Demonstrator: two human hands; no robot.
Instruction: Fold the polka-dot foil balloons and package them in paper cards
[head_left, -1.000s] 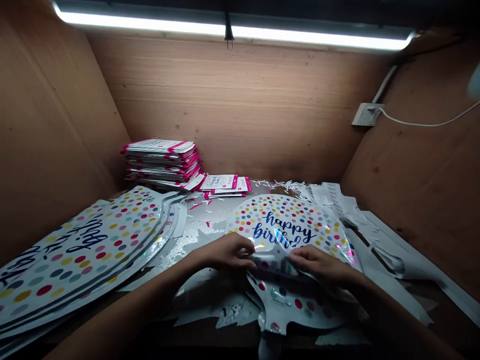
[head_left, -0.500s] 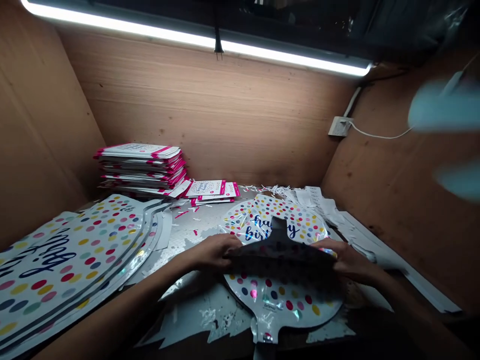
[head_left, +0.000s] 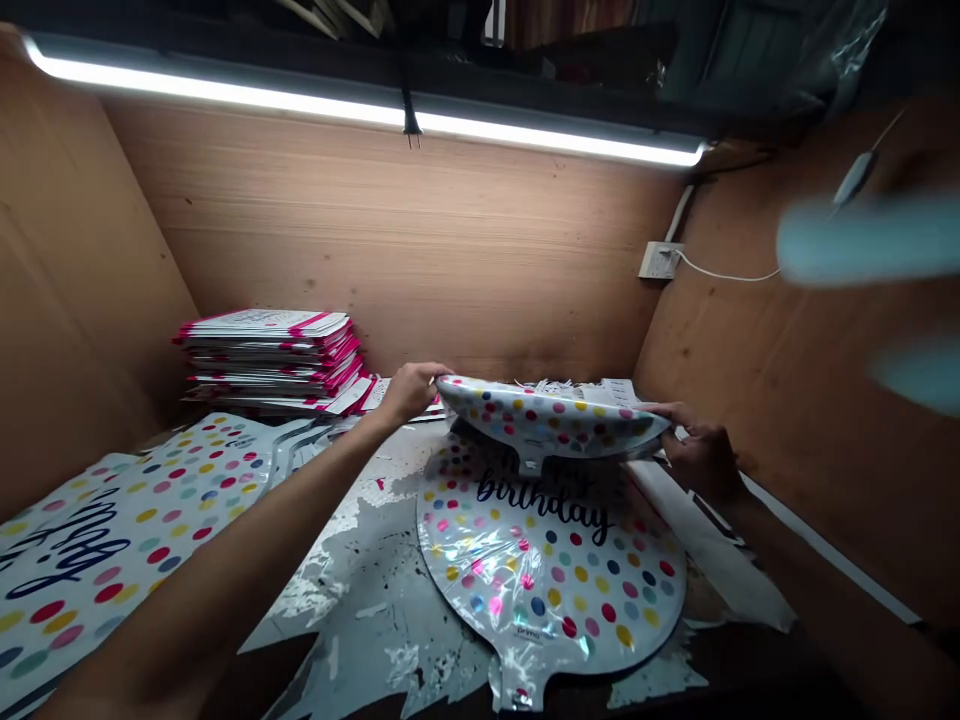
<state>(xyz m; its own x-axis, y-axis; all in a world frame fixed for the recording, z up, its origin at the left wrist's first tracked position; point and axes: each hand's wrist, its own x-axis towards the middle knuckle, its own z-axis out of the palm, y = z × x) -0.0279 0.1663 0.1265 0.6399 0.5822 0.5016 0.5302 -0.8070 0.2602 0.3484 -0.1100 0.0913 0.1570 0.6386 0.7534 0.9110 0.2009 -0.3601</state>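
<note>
Firstly, at far left, glossy dotted sheets (head_left: 161, 510) lie overlapped, presumably to be within reach; pink-edged cards (head_left: 274, 365) stand stacked behind. The left hand (head_left: 411, 392) has its fingers pinched on one end of a raised dotted sheet (head_left: 555, 420), which bows above the peeling tabletop (head_left: 375, 560). Beneath lies a round, shiny, foil-like "birthday" sheet (head_left: 547, 590) with a narrow neck. The right hand (head_left: 701, 455) grips the opposite edge, apparently to hold the thin film spread. Beside it lie matt paper strips (head_left: 679, 500).
</note>
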